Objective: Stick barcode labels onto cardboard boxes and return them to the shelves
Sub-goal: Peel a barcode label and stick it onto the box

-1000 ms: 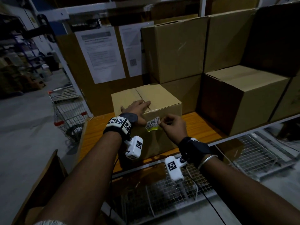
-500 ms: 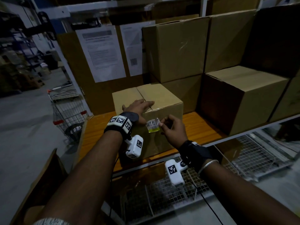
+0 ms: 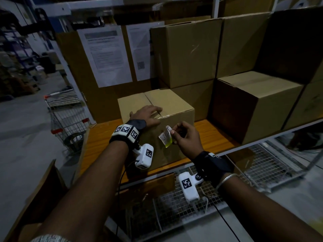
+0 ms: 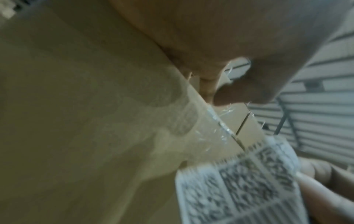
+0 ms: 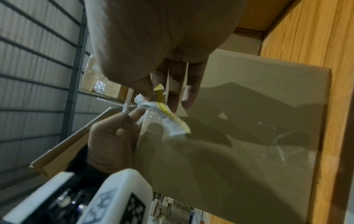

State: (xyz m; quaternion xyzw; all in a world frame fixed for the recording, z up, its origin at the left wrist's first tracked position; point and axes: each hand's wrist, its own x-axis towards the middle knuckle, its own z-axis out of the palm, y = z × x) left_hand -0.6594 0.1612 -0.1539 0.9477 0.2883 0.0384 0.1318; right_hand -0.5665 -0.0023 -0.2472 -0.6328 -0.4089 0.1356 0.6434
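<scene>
Both arms stretched forward. Left hand lying flat, palm down, fingers straight and a little spread, wrist bent slightly. Right hand raised beside it, thumb and forefinger pinching together, other fingers loosely curled. Dark band on each wrist.

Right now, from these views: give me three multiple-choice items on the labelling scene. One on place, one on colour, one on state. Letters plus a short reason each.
1. Where does the left hand rest?
A. on the cardboard box's top edge
B. on the shopping trolley
C. on the wire mesh

2. What colour is the backing behind the barcode label?
A. red
B. yellow
C. blue

3. What state is the label in?
A. flat on the box
B. lying on the shelf
C. pinched in the right hand, curled

Answers: 1 A, palm lies on the box top. 2 B, a yellow strip shows. 3 C, fingers pinch it off the box face.
</scene>
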